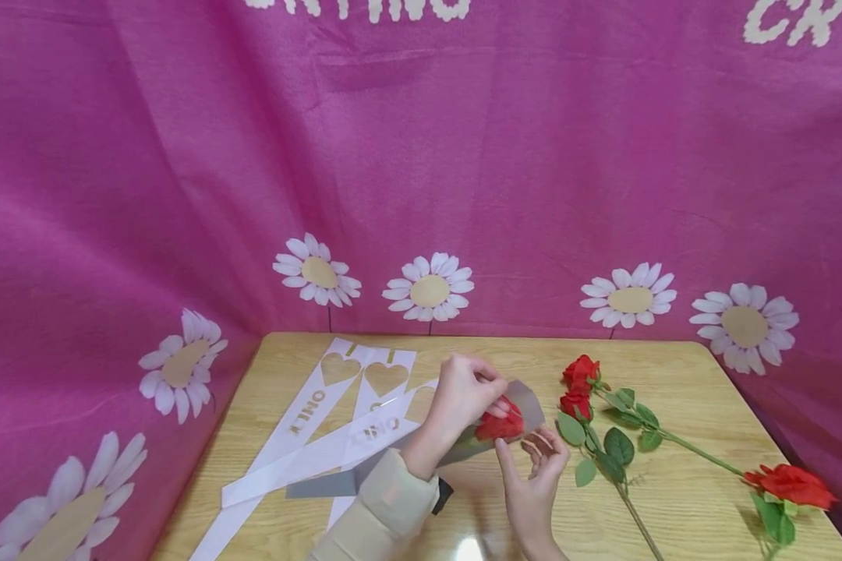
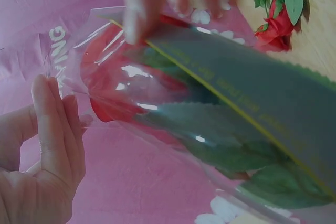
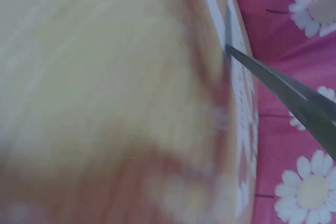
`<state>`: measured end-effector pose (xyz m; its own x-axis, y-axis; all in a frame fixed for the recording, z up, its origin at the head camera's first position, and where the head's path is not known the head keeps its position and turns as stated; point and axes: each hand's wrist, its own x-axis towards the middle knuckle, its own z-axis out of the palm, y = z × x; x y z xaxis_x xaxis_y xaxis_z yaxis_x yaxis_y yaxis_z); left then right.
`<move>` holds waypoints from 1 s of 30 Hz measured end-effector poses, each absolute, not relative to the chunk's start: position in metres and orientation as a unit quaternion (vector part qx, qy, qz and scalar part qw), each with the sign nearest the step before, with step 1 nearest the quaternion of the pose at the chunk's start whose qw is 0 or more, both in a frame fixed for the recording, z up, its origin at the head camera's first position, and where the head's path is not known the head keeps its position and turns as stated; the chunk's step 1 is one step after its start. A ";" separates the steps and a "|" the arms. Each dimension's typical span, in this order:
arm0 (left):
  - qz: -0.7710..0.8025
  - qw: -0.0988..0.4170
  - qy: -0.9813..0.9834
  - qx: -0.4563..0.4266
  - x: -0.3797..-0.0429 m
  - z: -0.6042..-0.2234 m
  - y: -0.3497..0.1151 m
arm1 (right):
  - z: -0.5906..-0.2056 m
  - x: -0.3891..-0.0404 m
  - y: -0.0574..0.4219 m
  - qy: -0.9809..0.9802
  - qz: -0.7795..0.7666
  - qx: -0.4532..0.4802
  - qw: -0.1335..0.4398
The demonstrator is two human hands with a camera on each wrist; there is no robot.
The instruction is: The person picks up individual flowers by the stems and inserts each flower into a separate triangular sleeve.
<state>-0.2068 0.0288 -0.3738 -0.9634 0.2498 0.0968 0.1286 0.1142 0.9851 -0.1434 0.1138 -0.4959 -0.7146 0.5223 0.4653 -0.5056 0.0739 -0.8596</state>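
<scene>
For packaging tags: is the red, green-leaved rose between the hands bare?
No, glossy transparent plastic covers the red, green-leaved rose.

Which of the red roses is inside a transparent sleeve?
The rose between the left hand and the right hand; the other roses lie on the table, unwrapped.

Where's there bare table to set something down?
Free: the far right corner of the table, bordered by the loose roses, and a strip along the back edge between those and the white wrappers. Crowded: the left, where wrappers overlap, and the middle, where left hand and right hand surround a wrapped rose.
</scene>
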 end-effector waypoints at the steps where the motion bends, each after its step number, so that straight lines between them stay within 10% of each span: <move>1: 0.654 0.045 0.744 0.131 -0.206 -0.375 0.030 | -0.501 -0.142 0.112 -0.629 0.694 -0.018 0.349; 8: 0.655 0.055 0.741 0.139 -0.192 -0.363 0.034 | -0.514 -0.136 0.098 -0.673 0.703 -0.070 0.216; 19: 0.644 0.052 0.750 0.140 -0.195 -0.373 0.040 | -0.523 -0.137 0.093 -0.691 0.663 -0.019 0.288; 30: 0.495 -0.076 0.836 0.223 -0.216 -0.418 0.036 | -0.529 -0.138 0.095 -0.667 0.671 0.010 0.323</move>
<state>-0.2164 0.0358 -0.4176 -0.8891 0.2971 0.3483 0.4483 0.4108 0.7939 -0.1378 0.0947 -0.5294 -0.7909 0.4205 0.4447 -0.4473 0.0989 -0.8889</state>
